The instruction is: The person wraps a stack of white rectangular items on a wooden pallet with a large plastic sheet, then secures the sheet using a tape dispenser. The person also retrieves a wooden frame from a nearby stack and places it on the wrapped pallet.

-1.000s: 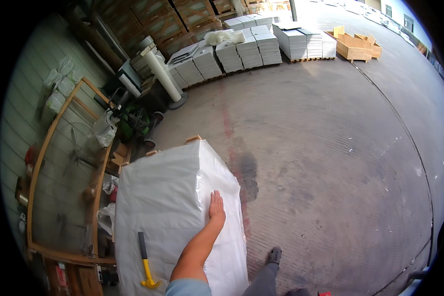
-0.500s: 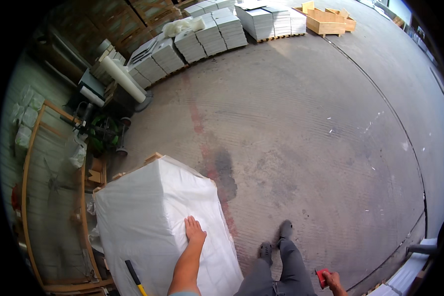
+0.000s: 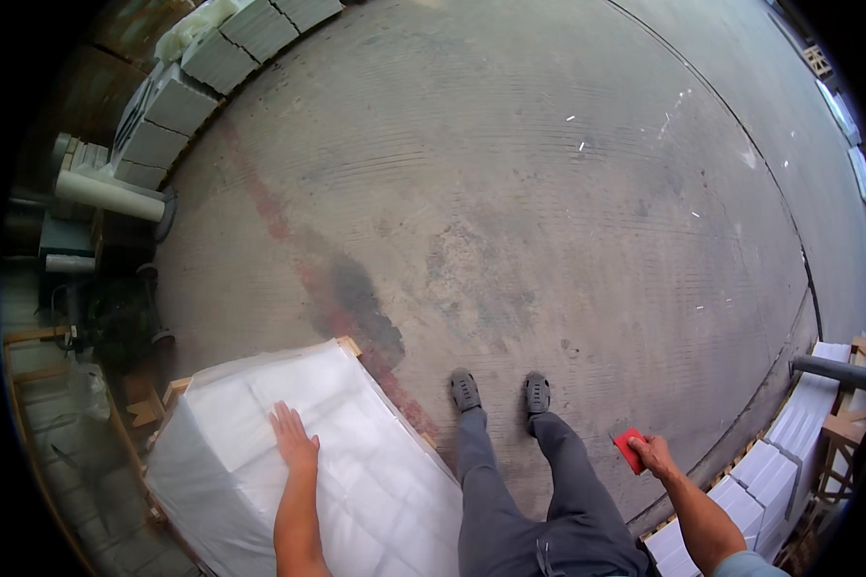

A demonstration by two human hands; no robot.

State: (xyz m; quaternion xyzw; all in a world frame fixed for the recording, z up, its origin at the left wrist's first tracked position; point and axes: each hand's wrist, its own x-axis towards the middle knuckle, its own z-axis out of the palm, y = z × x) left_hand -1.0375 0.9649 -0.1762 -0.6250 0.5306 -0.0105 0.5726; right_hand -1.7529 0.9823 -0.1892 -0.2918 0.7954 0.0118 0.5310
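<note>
My left hand [image 3: 294,438] lies flat on a stack or crate wrapped in white plastic sheeting [image 3: 356,462], fingers spread and nothing held. The sheeting drapes over the top and down the side, so what it covers is hidden. My right hand [image 3: 656,456] is out to the right, above the floor and away from the wrapped stack. Its fingers close round a small flat red tool [image 3: 630,450] with a thin tip sticking out; the exact kind is too small to make out.
Pallets of white stacked panels [image 3: 216,62] line the far left. A white roll [image 3: 111,196] and dark wheeled equipment [image 3: 115,313] stand at left. More white stacks [image 3: 765,481] and a grey pipe [image 3: 837,372] are at right. Small white scraps [image 3: 581,147] lie on the concrete floor [image 3: 491,212].
My view has swung right and down. My left hand stays on the sheeting, its fingers now more spread. My right arm, with the red tool, shows more fully. The black-and-yellow handle has left view.
</note>
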